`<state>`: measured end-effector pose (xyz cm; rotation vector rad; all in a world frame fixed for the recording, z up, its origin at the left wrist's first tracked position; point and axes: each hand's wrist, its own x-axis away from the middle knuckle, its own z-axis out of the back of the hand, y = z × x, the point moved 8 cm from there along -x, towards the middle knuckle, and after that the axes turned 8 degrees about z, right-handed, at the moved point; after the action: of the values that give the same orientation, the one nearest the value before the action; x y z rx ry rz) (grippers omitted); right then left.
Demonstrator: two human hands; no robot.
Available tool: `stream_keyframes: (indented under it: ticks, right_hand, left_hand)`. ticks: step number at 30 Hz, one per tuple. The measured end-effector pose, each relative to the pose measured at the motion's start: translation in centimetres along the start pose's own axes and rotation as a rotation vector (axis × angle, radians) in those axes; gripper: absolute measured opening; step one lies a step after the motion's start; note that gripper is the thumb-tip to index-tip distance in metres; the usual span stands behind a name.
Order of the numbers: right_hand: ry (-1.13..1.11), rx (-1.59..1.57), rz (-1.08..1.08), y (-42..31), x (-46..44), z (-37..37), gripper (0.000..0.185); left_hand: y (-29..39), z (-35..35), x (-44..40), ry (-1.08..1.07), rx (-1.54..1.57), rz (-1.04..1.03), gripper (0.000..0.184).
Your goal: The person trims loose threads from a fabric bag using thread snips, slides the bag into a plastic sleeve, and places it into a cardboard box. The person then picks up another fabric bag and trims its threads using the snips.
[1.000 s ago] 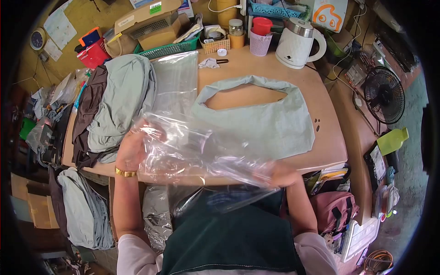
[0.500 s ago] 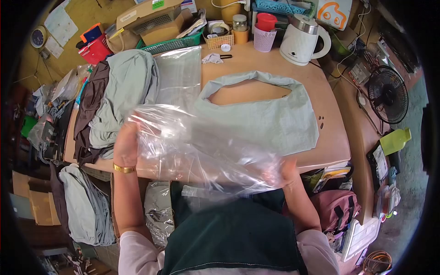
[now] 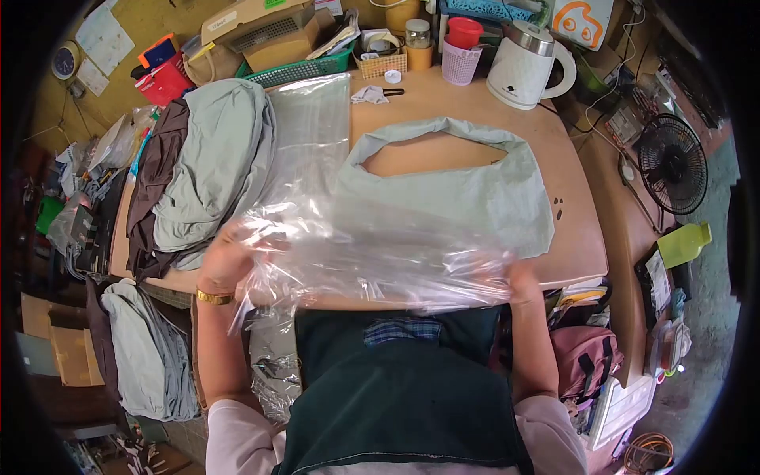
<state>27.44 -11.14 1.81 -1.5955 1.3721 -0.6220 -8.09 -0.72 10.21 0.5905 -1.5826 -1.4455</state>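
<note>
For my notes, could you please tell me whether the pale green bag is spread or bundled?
Spread: the bag lies flat, the table showing through its handle loop.

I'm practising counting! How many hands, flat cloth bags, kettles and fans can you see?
Hands: 2 (left hand, right hand, both holding clear plastic)
Flat cloth bag: 1
Kettle: 1
Fan: 1
Total: 5

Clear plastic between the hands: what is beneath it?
Below the clear plastic, part of the pale green bag and the tan tabletop show through. Glare and creases cover the bag's lower left edge; anything else there cannot be made out.
</note>
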Motion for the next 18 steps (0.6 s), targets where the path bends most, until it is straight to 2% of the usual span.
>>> stream_keyframes:
  ticks: [1, 2, 3, 4, 5, 6, 7, 8, 9, 12, 13, 15, 16, 18]
  right_hand:
    - [-0.124, 0.335, -0.103, 0.8, -0.1, -0.8, 0.036]
    - [-0.656, 0.611, 0.020, 0.7, 0.0, -4.6, 0.042]
    - [-0.671, 0.385, -0.277, 4.2, 1.6, -2.8, 0.065]
    - [-0.675, 0.383, -0.278, 4.0, 2.5, -2.4, 0.065]
    - [-0.289, 0.105, -0.099, 1.8, 1.6, -0.3, 0.064]
    - [-0.034, -0.096, 0.058, -0.3, 1.1, 1.2, 0.061]
    - [0.180, -0.263, 0.259, -2.4, 1.3, 2.7, 0.059]
    - [0.258, -0.353, 0.443, -4.5, 1.3, 3.0, 0.057]
    - [0.258, -0.352, 0.444, -4.5, 1.3, 2.6, 0.057]
    - [0.256, -0.653, 0.434, -3.8, 2.1, 1.9, 0.054]
    - [0.178, -0.514, 0.233, -2.6, 2.5, 1.0, 0.053]
    - [-0.222, -0.250, 0.046, -1.1, 2.5, -1.0, 0.056]
    - [-0.221, -0.219, 0.071, -0.8, 3.2, -0.1, 0.062]
    - [-0.217, -0.157, 0.121, -0.3, 4.6, 1.8, 0.074]
  left_hand:
    - [0.2, 1.1, 0.3, 0.146, 0.223, -0.056, 0.041]
    - [0.6, 0.5, 0.5, 0.082, 0.410, -0.091, 0.037]
    - [1.0, 0.1, 0.6, 0.016, 0.596, -0.126, 0.034]
    - [1.7, -0.7, 0.3, -0.228, 0.766, -0.176, 0.030]
    - [2.2, -1.5, 0.4, -0.496, 0.935, -0.179, 0.027]
    - [2.6, -2.2, 0.7, -0.751, 1.055, -0.138, 0.024]
    - [3.2, -4.5, 1.7, -0.763, 0.316, -0.193, 0.024]
    - [2.1, -5.7, 1.9, -0.709, -0.422, -0.232, 0.024]
    - [2.0, -5.7, 1.8, -0.711, -0.422, -0.234, 0.024]
    - [-1.1, -5.5, 2.6, -0.833, -0.532, -0.161, 0.034]
    - [-1.2, -1.7, 2.3, -0.500, -0.054, -0.177, 0.041]
    - [-3.4, 3.4, 2.6, -0.150, 0.413, -0.176, 0.049]
    - [-2.6, 2.0, 3.0, -0.386, 0.604, -0.185, 0.051]
    - [0.0, -1.1, 3.6, -0.616, 0.266, -0.229, 0.051]
